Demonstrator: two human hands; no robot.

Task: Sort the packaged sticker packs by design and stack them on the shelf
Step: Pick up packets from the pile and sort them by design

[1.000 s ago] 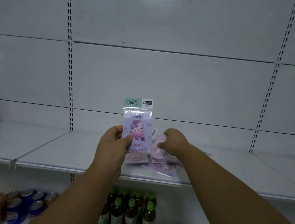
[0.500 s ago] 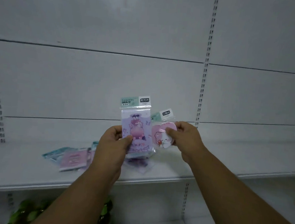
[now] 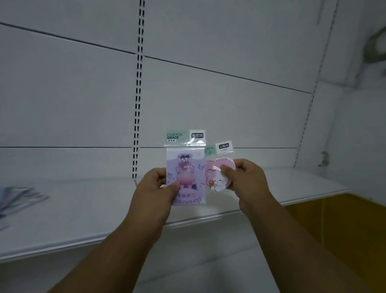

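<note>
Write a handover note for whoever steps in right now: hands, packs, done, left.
Left hand: holds the purple sticker pack upright by its lower left corner.
Right hand: pinches the pink sticker pack by its right side, next to the purple one.
Both packs are in the air above the white shelf.
A blurred pile of packs lies at the shelf's far left; its sorting cannot be judged.
Left: the two designs differ, so each likely goes to its own stack; then the pile.
</note>
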